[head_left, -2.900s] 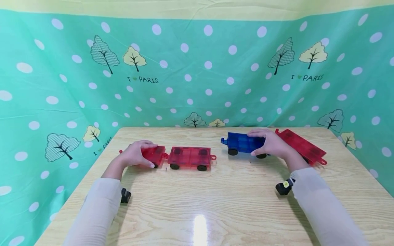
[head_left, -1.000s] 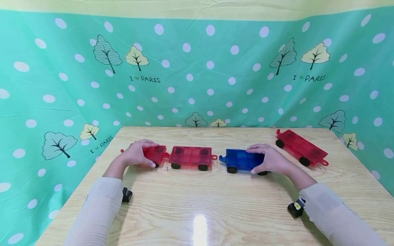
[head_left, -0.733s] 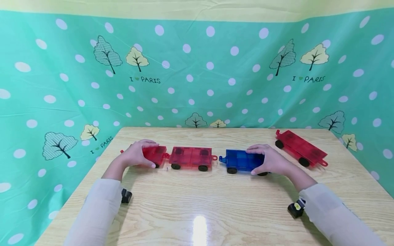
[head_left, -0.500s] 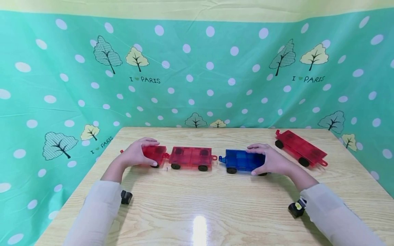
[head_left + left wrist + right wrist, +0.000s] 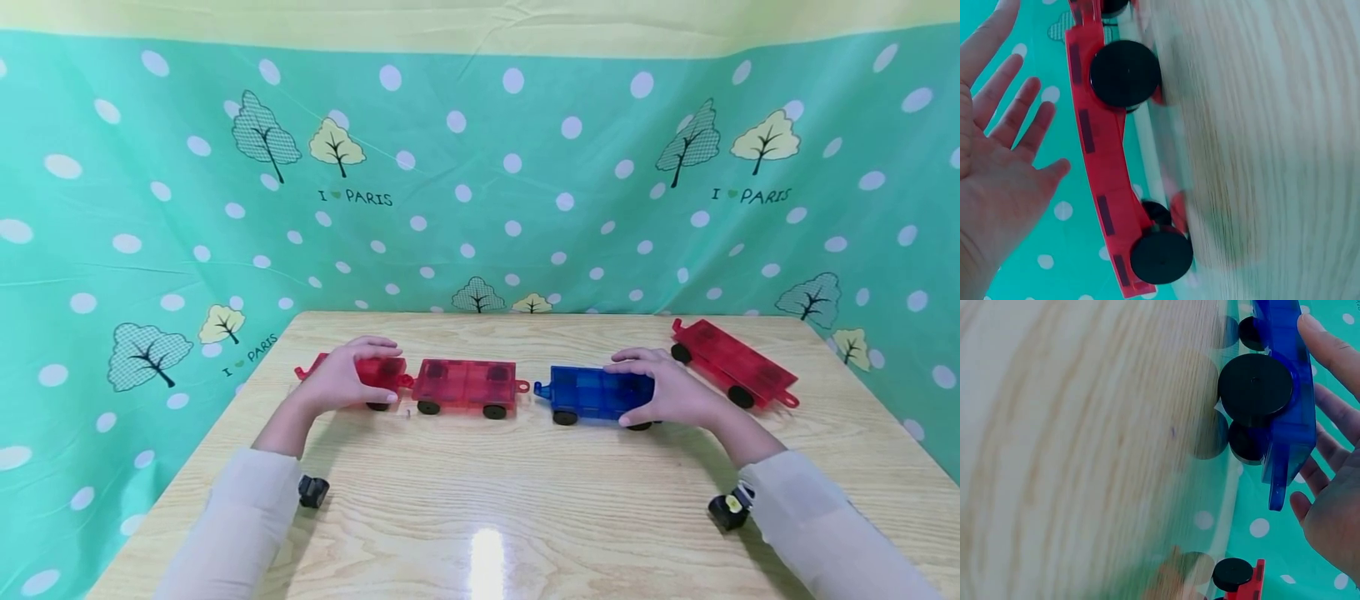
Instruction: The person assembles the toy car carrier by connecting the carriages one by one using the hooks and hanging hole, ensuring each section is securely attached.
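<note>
Blue wagon (image 5: 596, 394): your right hand (image 5: 671, 395) rests spread on it; your left hand (image 5: 341, 382), spread, covers the red wagon (image 5: 375, 372) mid-table.

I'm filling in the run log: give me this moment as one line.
left hand: over end red car | right hand: on blue car | blue car uncoupled from middle red car | spare red car far right

Both forearms are extended forward. Left hand (image 5: 343, 380) is held palm-down, fingers straight and spread. Right hand (image 5: 670, 392) is likewise flattened, fingers loosely extended.
</note>
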`<act>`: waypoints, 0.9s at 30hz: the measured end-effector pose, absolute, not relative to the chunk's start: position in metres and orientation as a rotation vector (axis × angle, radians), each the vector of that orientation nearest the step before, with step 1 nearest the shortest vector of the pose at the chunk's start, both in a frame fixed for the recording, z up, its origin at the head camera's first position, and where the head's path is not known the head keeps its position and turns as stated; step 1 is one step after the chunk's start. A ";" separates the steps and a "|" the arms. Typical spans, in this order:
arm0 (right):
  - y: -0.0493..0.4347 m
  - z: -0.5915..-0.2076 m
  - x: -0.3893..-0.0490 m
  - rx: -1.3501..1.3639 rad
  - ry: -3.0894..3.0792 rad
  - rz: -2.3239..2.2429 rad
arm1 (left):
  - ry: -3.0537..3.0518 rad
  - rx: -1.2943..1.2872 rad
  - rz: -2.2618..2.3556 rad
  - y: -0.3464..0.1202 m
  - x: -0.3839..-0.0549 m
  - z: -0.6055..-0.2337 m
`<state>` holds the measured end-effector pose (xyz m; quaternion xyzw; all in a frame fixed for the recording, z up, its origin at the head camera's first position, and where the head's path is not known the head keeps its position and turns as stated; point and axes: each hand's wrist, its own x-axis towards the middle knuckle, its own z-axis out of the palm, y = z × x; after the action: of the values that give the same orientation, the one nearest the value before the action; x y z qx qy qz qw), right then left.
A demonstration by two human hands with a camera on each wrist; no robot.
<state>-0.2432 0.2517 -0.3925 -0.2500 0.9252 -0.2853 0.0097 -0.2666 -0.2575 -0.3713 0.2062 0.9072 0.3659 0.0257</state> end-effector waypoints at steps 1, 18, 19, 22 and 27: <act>0.252 -0.393 -0.243 -0.781 2.889 -0.889 | 2.803 0.635 1.143 -0.256 -0.265 -0.371; 0.255 -0.392 -0.244 -0.795 2.891 -0.868 | 2.704 0.835 1.302 -0.219 -0.257 -0.365; 0.255 -0.392 -0.244 -0.793 2.891 -0.866 | 2.704 0.844 1.302 -0.217 -0.257 -0.365; 0.255 -0.391 -0.244 -0.792 2.889 -0.866 | 2.705 0.849 1.306 -0.209 -0.257 -0.365; 0.255 -0.391 -0.244 -0.806 2.889 -0.870 | 2.733 0.841 1.280 -0.196 -0.256 -0.363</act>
<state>-0.2442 0.2555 -0.3908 -0.2580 0.9250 -0.2787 0.0095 -0.2564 -0.1957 -0.3630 0.2684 0.8723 0.4086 0.0043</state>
